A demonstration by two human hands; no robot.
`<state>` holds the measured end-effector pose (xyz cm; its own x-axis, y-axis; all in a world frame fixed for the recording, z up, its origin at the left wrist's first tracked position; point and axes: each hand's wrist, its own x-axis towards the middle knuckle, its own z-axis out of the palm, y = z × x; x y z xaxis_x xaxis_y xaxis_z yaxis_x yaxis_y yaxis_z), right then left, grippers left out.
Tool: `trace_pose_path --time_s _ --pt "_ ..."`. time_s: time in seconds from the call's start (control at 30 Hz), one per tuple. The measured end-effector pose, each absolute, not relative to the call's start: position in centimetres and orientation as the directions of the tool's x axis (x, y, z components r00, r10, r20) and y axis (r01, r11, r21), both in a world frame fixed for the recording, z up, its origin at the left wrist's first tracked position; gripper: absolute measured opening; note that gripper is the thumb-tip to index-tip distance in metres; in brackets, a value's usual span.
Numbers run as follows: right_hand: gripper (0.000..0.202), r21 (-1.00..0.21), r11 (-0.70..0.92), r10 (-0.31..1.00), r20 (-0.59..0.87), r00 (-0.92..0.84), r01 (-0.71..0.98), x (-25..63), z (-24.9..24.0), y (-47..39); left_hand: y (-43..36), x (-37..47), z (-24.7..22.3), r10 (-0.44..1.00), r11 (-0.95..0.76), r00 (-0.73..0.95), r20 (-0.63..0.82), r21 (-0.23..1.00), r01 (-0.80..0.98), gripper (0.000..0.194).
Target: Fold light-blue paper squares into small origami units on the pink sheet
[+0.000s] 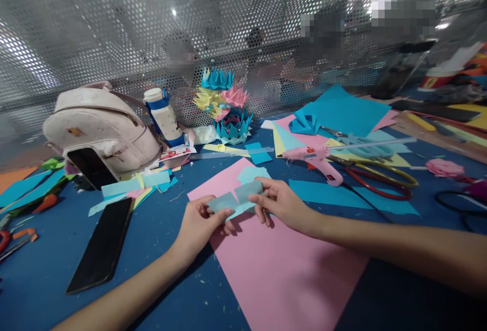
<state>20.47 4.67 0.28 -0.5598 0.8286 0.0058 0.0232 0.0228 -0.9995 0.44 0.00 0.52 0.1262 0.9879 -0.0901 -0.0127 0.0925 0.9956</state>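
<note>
A light blue paper piece (240,200) with a slit in its upper edge is held up between both hands. My left hand (203,219) pinches its left end, thumb in front. My right hand (276,200) grips the right end between thumb and fingers. Beneath them lies a large pink sheet (289,270) on the blue table (171,290). Another pale blue paper piece (253,172) rests on the pink sheet just behind the hands.
A black phone (102,244) lies at the left. Behind are a backpack (102,128), a bottle (163,117) and folded paper flowers (224,105). A pink glue gun (317,161) and red-handled scissors (376,184) lie to the right.
</note>
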Motion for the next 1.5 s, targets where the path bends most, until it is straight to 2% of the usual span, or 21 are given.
trace_pose_path --time_s 0.47,0.57,0.67,0.73,0.87,1.0,1.1,1.23,1.37,1.5 --pt "0.031 -1.000 0.004 0.790 0.017 -0.612 -0.023 20.7 0.2 4.8 0.1 0.3 0.6 0.987 0.060 0.148 -0.066 0.997 0.038 0.027" --pt "0.030 -0.999 0.040 0.754 0.054 -0.654 -0.037 20.7 0.4 4.6 0.0 0.4 0.8 0.982 0.035 0.185 -0.042 0.999 0.040 0.021" --pt "0.025 -0.990 0.136 0.735 0.067 -0.675 0.050 20.6 0.8 4.4 -0.3 0.7 0.7 0.971 0.025 0.239 -0.028 1.000 0.016 0.018" --pt "0.022 -0.976 0.204 0.724 0.094 -0.683 0.081 20.6 1.0 4.4 -0.6 0.9 0.4 0.964 -0.011 0.267 -0.008 0.998 0.069 0.017" --pt "0.026 -0.965 0.262 0.712 0.171 -0.681 0.031 20.5 1.1 4.4 -1.1 1.1 0.4 0.941 -0.161 0.333 0.064 0.948 0.274 0.016" --pt "0.030 -0.987 0.159 0.733 0.126 -0.668 -0.011 20.5 0.7 4.4 -1.3 0.9 0.9 0.899 -0.257 0.414 0.144 0.938 0.232 0.029" --pt "0.032 -0.980 0.195 0.706 0.124 -0.697 0.023 20.6 0.6 4.2 -1.1 0.8 0.9 0.932 -0.251 0.307 0.192 0.954 0.166 0.034" --pt "0.032 -0.932 0.347 0.661 0.164 -0.732 0.104 20.6 0.8 4.1 -0.5 0.6 0.4 0.982 -0.135 0.157 0.107 0.975 0.177 0.032" --pt "0.026 -0.933 0.342 0.676 0.162 -0.719 0.112 20.5 1.0 4.2 -0.2 0.5 -0.1 0.995 -0.099 0.034 0.096 0.989 0.113 0.029" --pt "0.022 -0.937 0.321 0.758 0.166 -0.631 0.139 20.5 0.9 4.4 -0.3 0.4 -0.1 0.987 -0.128 0.100 0.122 0.990 0.055 0.020"
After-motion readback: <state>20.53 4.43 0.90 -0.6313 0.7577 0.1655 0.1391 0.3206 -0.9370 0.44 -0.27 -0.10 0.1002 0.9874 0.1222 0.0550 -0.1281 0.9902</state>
